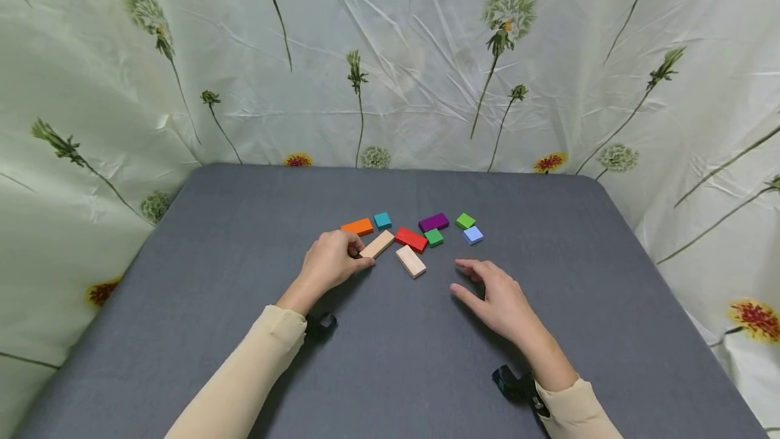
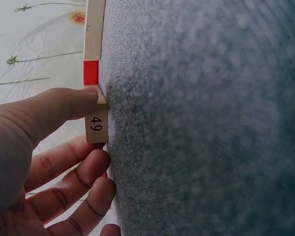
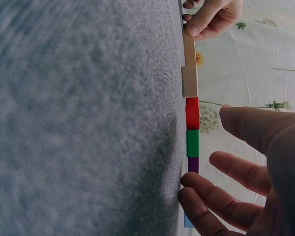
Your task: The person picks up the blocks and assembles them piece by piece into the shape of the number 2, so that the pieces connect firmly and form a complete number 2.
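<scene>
Between thumb and fingers, my left hand (image 1: 331,261) pinches the near end of a plain wooden block (image 1: 378,244). In the left wrist view, the end face of that wooden block (image 2: 96,129) carries the printed number 49. A second, paler wooden block (image 1: 411,261) lies to its right, in front of a red block (image 1: 411,240). My right hand (image 1: 501,298) hovers low over the cloth with thumb and fingers apart and nothing between them. Nearest to it are the pale block and a light blue block (image 1: 473,236).
An orange block (image 1: 357,226) and a teal block (image 1: 382,221) lie behind the left hand. Purple (image 1: 434,222), dark green (image 1: 434,238) and light green (image 1: 465,221) blocks lie further right. A grey cloth (image 1: 390,371) covers the table; a flowered curtain (image 1: 414,87) hangs behind its far edge.
</scene>
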`<move>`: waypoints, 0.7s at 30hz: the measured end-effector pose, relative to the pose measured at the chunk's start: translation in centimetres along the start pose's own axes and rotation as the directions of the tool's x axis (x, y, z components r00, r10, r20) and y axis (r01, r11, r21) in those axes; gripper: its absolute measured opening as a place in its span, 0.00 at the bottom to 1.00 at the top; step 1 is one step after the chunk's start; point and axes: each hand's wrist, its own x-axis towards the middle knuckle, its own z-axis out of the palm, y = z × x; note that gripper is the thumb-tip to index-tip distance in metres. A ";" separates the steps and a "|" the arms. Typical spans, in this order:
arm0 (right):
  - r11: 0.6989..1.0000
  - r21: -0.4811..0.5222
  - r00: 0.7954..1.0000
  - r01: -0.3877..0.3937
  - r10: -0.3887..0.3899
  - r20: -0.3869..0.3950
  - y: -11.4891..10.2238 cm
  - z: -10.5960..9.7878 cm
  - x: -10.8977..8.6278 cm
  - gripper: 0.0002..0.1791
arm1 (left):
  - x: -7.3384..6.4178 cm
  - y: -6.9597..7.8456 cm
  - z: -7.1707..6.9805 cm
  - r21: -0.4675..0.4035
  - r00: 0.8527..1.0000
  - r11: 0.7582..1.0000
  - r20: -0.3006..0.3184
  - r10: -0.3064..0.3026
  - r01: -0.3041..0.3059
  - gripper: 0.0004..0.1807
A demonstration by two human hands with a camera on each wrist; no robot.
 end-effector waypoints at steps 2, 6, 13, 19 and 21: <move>1.000 -0.001 1.000 -0.001 0.001 0.004 0.0 0.0 0.0 0.28 | -0.1 0.0 0.0 0.005 1.000 1.000 -0.002 0.006 -0.006 0.14; 1.000 0.006 1.000 -0.003 0.003 0.007 0.0 0.0 -0.2 0.27 | -0.2 0.0 0.0 0.015 1.000 1.000 -0.002 0.018 -0.018 0.14; 1.000 0.008 1.000 0.014 -0.014 0.003 0.0 -0.2 0.0 0.27 | -0.5 0.0 -0.6 0.031 0.999 0.999 0.023 0.030 -0.031 0.13; 1.000 0.013 1.000 0.023 -0.024 0.006 0.1 -0.1 -0.3 0.26 | -1.3 -0.5 -0.5 0.018 0.998 0.999 0.030 0.051 -0.052 0.11; 1.000 0.015 1.000 0.018 -0.018 0.009 0.1 0.0 -0.5 0.26 | -1.7 -0.7 -0.4 0.014 0.998 0.998 0.026 0.061 -0.061 0.10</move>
